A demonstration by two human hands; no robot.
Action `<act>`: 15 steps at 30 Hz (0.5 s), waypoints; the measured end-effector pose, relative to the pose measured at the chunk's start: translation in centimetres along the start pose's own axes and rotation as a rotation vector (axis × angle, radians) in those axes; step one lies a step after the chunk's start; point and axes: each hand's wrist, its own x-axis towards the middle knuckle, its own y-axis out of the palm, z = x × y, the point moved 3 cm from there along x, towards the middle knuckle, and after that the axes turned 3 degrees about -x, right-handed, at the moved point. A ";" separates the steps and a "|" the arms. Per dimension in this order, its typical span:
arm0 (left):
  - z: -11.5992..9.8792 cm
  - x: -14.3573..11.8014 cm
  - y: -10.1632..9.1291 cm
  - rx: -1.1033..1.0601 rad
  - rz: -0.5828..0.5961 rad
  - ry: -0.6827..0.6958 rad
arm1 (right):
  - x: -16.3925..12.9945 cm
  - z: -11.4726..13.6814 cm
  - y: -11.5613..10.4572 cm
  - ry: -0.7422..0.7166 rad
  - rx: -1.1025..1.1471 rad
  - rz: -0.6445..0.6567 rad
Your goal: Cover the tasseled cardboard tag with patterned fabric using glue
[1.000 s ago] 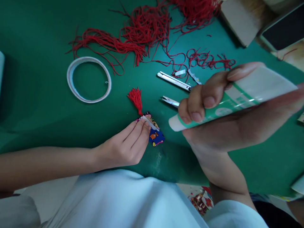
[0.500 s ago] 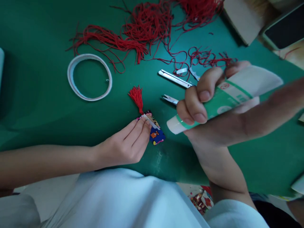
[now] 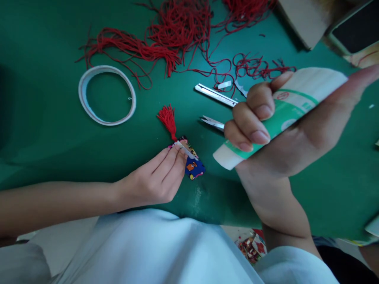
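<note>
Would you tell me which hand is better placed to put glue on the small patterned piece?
The right hand: it grips the glue tube, cap end aimed toward the patterned piece. The left hand is busy pinning that piece to the green mat.

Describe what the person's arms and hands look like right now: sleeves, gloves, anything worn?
Both hands are bare: no gloves, rings or watch show on the left hand or the right hand. The forearms are uncovered. Pale blue short sleeves of a light top show at the picture's bottom edge. Fingernails are short and unpainted.
</note>
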 end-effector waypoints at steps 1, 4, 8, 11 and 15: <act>0.0 0.0 0.0 0.002 -0.001 0.001 | -0.1 0.2 0.1 0.007 0.009 0.003; 0.0 0.1 0.1 0.003 -0.002 0.003 | -0.2 0.2 0.1 0.024 0.047 0.062; 0.0 0.2 0.0 0.000 -0.006 0.002 | 0.6 -0.3 -0.6 -0.001 0.107 0.181; 0.0 0.1 -0.1 -0.010 0.003 0.004 | 1.0 -0.9 -0.9 0.053 0.158 0.228; 0.1 0.2 -0.2 -0.021 0.015 0.013 | 1.1 -1.1 -0.9 0.178 0.272 0.107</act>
